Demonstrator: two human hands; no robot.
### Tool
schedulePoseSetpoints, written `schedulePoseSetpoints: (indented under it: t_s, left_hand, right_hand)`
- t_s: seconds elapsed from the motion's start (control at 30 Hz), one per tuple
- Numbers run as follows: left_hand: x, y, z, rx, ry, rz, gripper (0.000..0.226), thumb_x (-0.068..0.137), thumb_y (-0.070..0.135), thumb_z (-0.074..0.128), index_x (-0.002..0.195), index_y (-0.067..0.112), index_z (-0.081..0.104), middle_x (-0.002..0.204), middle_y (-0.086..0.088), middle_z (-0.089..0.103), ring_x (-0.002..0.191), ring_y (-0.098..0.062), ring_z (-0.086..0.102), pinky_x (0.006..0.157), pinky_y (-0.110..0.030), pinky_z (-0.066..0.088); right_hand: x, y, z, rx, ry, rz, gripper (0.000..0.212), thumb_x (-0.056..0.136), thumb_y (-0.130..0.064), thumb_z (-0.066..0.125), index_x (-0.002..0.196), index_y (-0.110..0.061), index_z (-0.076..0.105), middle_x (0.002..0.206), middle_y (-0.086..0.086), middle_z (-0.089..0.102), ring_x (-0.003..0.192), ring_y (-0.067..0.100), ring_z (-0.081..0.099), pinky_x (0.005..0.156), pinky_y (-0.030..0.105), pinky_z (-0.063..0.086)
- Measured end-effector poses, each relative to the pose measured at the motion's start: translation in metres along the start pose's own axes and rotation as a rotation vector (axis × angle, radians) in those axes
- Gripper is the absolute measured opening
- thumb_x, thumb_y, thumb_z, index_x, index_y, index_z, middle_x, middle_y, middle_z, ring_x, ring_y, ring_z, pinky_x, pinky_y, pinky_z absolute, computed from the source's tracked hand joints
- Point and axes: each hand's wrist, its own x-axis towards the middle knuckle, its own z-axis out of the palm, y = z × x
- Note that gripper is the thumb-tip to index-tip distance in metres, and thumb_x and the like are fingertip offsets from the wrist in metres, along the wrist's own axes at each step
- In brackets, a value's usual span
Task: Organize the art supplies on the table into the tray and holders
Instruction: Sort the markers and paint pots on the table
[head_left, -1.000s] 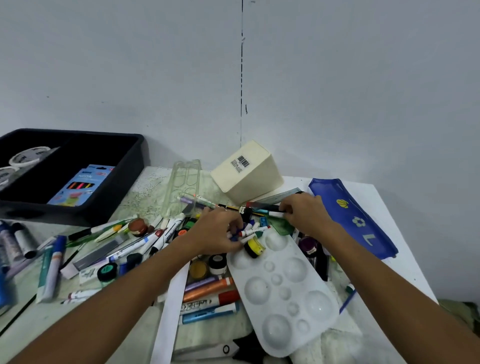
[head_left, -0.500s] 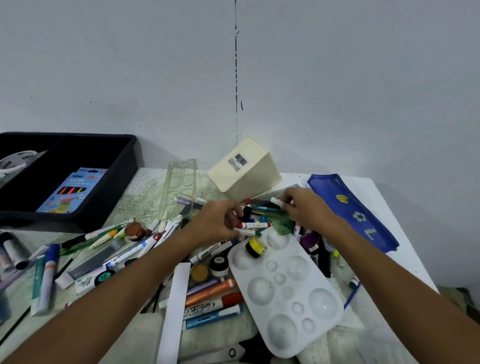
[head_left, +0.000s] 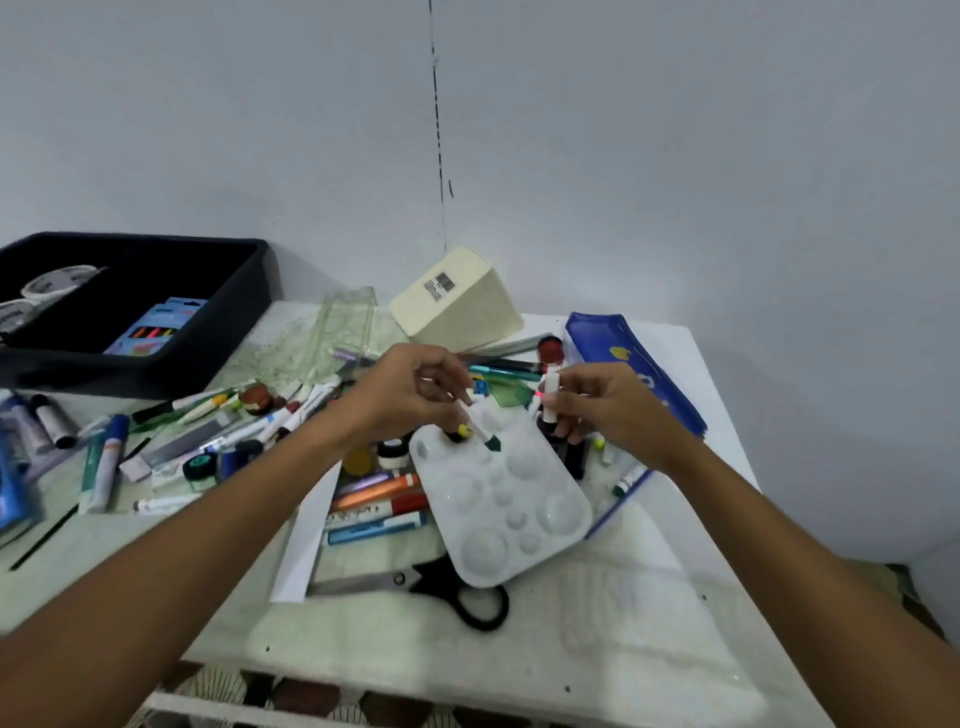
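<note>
Markers, paint tubes and small paint pots lie in a heap across the white table. My left hand pinches a small white paint tube with a green cap, held above the white mixing palette. My right hand grips small white tubes, one showing a pink end, lifted off the pile. The black tray stands at the back left with tape rolls and a blue crayon box inside. A cream holder lies tipped on its side at the back.
A clear plastic case lies beside the cream holder. A blue pencil pouch sits at the right behind my right hand. Black scissors rest near the front by the palette. Larger tubes lie at the far left edge.
Both hands have lifted off the pile and drawn nearer, each carrying small tubes. The camera has tilted down, showing the table's front edge and the scissors.
</note>
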Motion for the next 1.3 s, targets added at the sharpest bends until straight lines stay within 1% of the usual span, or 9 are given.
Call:
schedulePoseSetpoints:
  t_s: [0.17,0.3,0.37,0.57,0.7,0.83,0.97,1.1,1.3]
  left_hand:
    - [-0.024,0.004,0.061,0.060,-0.225,-0.037,0.011,0.076,-0.003,0.076,0.084,0.003,0.072,0.072,-0.010,0.073,0.065,-0.023,0.069,0.064,-0.031,0.057]
    - [-0.032,0.005,0.096,0.078,-0.313,-0.053,0.014,0.074,-0.007,0.075,0.087,-0.002,0.071,0.079,-0.017,0.072,0.067,-0.023,0.070,0.057,-0.028,0.055]
    - [-0.034,0.005,0.108,0.081,-0.324,-0.061,0.013,0.073,-0.006,0.077,0.084,-0.003,0.070,0.078,-0.017,0.072,0.068,-0.029,0.069,0.055,-0.029,0.053]
    - [-0.039,0.005,0.139,0.217,-0.297,-0.008,0.011,0.071,0.001,0.081,0.081,0.004,0.076,0.074,-0.008,0.074,0.067,-0.015,0.070,0.067,-0.031,0.058]
    - [-0.042,0.005,0.148,0.329,-0.267,0.042,0.012,0.071,0.006,0.081,0.083,0.009,0.078,0.074,0.000,0.073,0.064,-0.003,0.065,0.062,-0.013,0.049]
    - [-0.051,0.001,0.155,0.455,-0.225,0.142,0.012,0.075,0.013,0.079,0.087,0.013,0.078,0.082,-0.001,0.075,0.068,-0.004,0.062,0.060,-0.005,0.038]
    - [-0.060,-0.005,0.158,0.504,-0.237,0.215,0.020,0.074,0.023,0.079,0.092,0.013,0.077,0.091,0.000,0.073,0.078,-0.007,0.064,0.070,-0.019,0.049]
    - [-0.068,-0.007,0.162,0.542,-0.241,0.250,0.026,0.074,0.028,0.079,0.094,0.011,0.076,0.097,-0.001,0.065,0.087,-0.010,0.059,0.077,-0.028,0.048]
    - [-0.072,-0.010,0.160,0.580,-0.237,0.259,0.024,0.079,0.036,0.074,0.094,0.018,0.077,0.091,0.002,0.056,0.085,-0.009,0.051,0.073,-0.034,0.047]
  right_hand:
    - [-0.059,0.017,-0.007,0.037,-0.042,0.110,0.024,0.093,-0.016,0.061,0.084,0.005,0.066,0.073,0.019,0.065,0.063,0.024,0.062,0.055,0.027,0.051]
    - [-0.100,0.036,-0.004,0.081,0.005,0.204,0.012,0.091,-0.011,0.063,0.093,0.000,0.067,0.065,0.010,0.065,0.055,0.019,0.061,0.055,0.028,0.048]
    - [-0.115,0.042,0.000,0.102,0.054,0.224,0.007,0.089,-0.009,0.065,0.094,-0.004,0.064,0.061,0.010,0.066,0.052,0.018,0.061,0.053,0.027,0.048]
    - [-0.132,0.054,0.013,0.041,0.153,0.175,0.010,0.084,-0.007,0.070,0.087,0.000,0.063,0.059,0.009,0.068,0.049,0.020,0.062,0.050,0.022,0.045]
    - [-0.132,0.060,0.018,-0.062,0.168,0.136,0.006,0.082,-0.007,0.072,0.084,-0.004,0.067,0.056,0.001,0.067,0.047,0.017,0.061,0.052,0.021,0.048]
    - [-0.131,0.067,0.021,-0.286,0.163,0.094,0.009,0.081,-0.012,0.073,0.090,-0.008,0.074,0.064,-0.003,0.068,0.050,0.008,0.062,0.053,0.013,0.046]
    - [-0.132,0.066,0.023,-0.416,0.142,0.085,0.021,0.081,-0.020,0.074,0.101,-0.012,0.075,0.087,0.001,0.072,0.066,0.000,0.059,0.059,0.006,0.042]
    - [-0.134,0.062,0.025,-0.439,0.163,0.101,0.019,0.079,-0.019,0.075,0.097,-0.016,0.072,0.078,-0.004,0.066,0.068,0.003,0.059,0.063,0.018,0.048]
    - [-0.134,0.061,0.026,-0.547,0.118,0.075,0.018,0.078,-0.021,0.076,0.093,-0.011,0.076,0.083,0.001,0.071,0.072,0.008,0.061,0.064,0.014,0.044]
